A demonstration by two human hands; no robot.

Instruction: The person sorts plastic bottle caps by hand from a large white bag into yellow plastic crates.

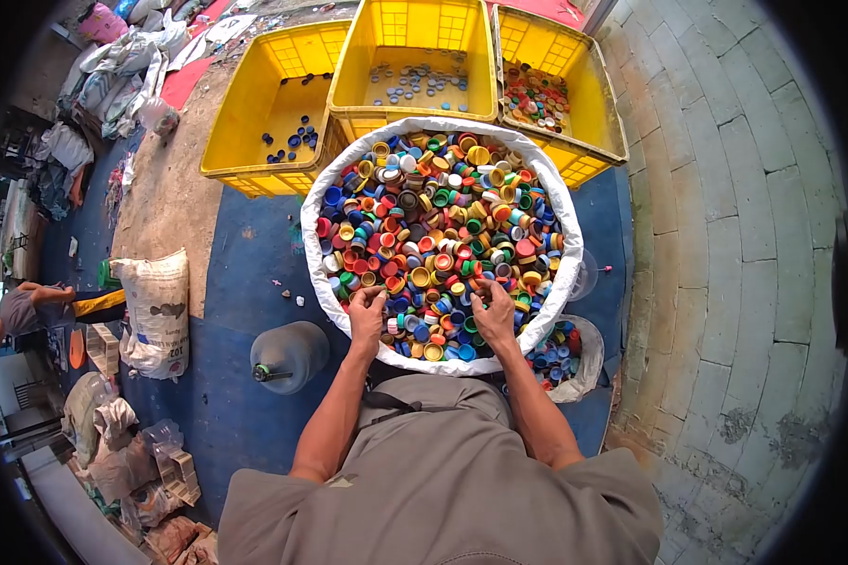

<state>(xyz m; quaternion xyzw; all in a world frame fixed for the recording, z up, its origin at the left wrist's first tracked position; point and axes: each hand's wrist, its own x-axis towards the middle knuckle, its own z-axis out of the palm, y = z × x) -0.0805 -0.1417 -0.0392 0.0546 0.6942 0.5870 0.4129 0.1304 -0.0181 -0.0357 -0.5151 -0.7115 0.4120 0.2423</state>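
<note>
A large round sack with a rolled white rim [567, 212] stands in front of me, full of plastic bottle caps [424, 231] in many colours. My left hand [367, 318] is over the near left part of the heap, its fingers curled together at the caps. To the right, my right hand [495, 313] bends its thumb and fingers in a pinch just above the heap. Whatever either hand holds is too small to make out among the caps.
Beyond the sack stand a left yellow crate [221, 141] with dark blue caps, a middle yellow crate [349, 89] with pale caps and a right yellow crate [594, 104] with mixed caps. A small bag [589, 367], large bottle [292, 353], block wall [716, 235] and seated person [28, 306] surround me.
</note>
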